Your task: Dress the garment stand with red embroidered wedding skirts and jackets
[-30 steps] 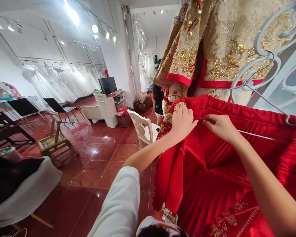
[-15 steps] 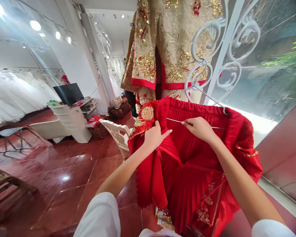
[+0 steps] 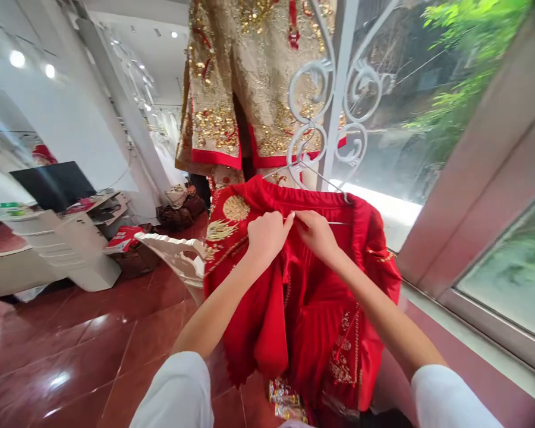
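Note:
A red pleated skirt (image 3: pixel 325 327) with gold embroidery hangs in front of me on a thin wire hanger (image 3: pixel 323 178). My left hand (image 3: pixel 267 238) is closed on the skirt's folded waistband, beside a round gold emblem (image 3: pixel 236 208). Its thumb points right and meets the fingertips of my right hand (image 3: pixel 314 235). Those right fingers are pinched together at the hanger's straight lower bar, inside the waist opening. The bar shows again to the right of that hand. Exactly what lies between the fingertips is hidden.
Behind the skirt stands a white scrolled metal frame (image 3: pixel 334 95), with a beige and gold sequined garment (image 3: pixel 267 113) hanging beside it. A white carved chair (image 3: pixel 173 252) is at the left. Shiny plastic packets (image 3: pixel 288 401) lie below. A window (image 3: pixel 512 261) is at right.
My right hand has slid left along the hanger bar until its fingertips meet my left thumb. The view has turned right, so the skirt and surroundings sit farther left.

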`<action>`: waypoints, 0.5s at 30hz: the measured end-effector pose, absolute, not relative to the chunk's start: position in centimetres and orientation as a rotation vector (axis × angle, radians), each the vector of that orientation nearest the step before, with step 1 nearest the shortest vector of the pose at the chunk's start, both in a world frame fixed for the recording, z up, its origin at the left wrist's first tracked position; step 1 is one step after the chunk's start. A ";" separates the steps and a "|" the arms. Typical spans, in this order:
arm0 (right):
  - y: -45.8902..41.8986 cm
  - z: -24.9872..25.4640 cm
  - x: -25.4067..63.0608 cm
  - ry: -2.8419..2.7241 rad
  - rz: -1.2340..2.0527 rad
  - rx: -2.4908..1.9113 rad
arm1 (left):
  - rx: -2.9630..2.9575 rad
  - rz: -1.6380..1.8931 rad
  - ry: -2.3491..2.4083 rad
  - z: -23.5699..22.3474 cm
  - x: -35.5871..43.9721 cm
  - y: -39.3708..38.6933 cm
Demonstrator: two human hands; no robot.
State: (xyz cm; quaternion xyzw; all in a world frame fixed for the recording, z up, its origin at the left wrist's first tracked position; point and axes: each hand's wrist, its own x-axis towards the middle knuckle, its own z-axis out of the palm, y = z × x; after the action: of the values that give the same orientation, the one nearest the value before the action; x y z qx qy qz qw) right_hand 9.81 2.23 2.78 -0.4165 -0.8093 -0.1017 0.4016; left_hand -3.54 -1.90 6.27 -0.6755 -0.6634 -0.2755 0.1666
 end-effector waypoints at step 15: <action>-0.4 5.9 24.2 -1.512 -0.013 -1.565 | -2.318 -0.937 -1.330 0.3 3.7 3.1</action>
State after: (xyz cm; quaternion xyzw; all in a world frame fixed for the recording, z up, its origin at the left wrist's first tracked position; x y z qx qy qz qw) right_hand 24.18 -0.37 5.92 -0.6371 -0.6154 -0.0052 0.4640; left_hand 3.67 3.08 0.32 -0.8087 -0.4641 -0.3269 0.1541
